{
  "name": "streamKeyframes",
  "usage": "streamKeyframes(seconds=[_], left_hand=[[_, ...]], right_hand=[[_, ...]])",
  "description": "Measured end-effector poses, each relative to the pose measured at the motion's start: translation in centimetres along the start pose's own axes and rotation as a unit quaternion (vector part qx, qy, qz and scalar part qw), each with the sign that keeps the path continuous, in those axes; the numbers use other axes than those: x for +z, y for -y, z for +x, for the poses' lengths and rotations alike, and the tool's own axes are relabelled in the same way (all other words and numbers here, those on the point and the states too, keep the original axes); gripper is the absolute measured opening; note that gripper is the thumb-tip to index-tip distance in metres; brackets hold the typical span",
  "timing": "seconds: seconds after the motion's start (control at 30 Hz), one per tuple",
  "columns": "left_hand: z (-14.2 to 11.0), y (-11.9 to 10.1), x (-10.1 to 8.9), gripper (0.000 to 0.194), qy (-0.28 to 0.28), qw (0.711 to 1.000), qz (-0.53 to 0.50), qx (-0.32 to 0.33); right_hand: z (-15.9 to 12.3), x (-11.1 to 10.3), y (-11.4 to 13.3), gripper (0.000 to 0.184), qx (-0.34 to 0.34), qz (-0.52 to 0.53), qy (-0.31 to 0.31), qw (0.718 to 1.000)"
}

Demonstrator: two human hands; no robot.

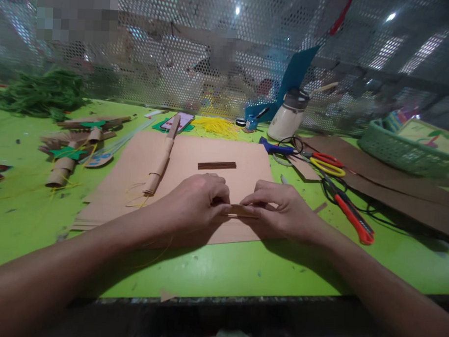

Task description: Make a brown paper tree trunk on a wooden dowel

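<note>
My left hand and my right hand meet over a stack of tan cardboard sheets on the green table. Both hands pinch the ends of a small brown cardboard strip held flat between the fingertips. A bundle of thin dark brown strips lies on the cardboard just beyond my hands. A long rolled tan paper tube lies on the cardboard to the left.
Red-and-yellow scissors, an orange utility knife, a blue tool and a white jar sit to the right. Brown sheets and a green basket lie far right. Paper craft pieces and green fibres are left. A perforated metal screen stands behind.
</note>
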State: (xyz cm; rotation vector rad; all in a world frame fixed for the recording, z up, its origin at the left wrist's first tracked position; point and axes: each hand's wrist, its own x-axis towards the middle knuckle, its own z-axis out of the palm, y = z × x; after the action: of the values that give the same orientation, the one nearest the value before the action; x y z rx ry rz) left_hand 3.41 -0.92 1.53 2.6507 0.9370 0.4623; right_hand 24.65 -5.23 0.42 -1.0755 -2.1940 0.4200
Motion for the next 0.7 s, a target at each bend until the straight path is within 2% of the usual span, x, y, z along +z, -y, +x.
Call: streamKeyframes(seconds=[0.1,0.23,0.37,0.47,0.7], left_hand=[[-0.1,-0.2,0.2,0.024,-0.009,1.000,0.006,0.025],[-0.1,-0.4,0.1,0.022,-0.009,0.999,-0.007,0.041],[0.1,0.4,-0.2,0.014,0.052,0.994,-0.097,-0.023],[0.3,1.5,-0.5,0.018,0.094,0.981,-0.162,-0.046],[0.4,2.1,-0.8,0.016,0.113,0.980,-0.139,-0.087]], right_hand=[[0.0,0.4,-0.2,0.013,-0.037,-0.013,0.006,0.999],[-0.1,0.8,-0.2,0.014,-0.060,-0.030,-0.023,0.997],[-0.2,0.6,-0.2,0.015,-0.053,-0.031,0.000,0.998],[-0.2,0.2,-0.3,0.019,-0.025,-0.030,0.015,0.999],[-0.2,0.0,-0.8,0.018,-0.019,-0.018,0.037,0.999]])
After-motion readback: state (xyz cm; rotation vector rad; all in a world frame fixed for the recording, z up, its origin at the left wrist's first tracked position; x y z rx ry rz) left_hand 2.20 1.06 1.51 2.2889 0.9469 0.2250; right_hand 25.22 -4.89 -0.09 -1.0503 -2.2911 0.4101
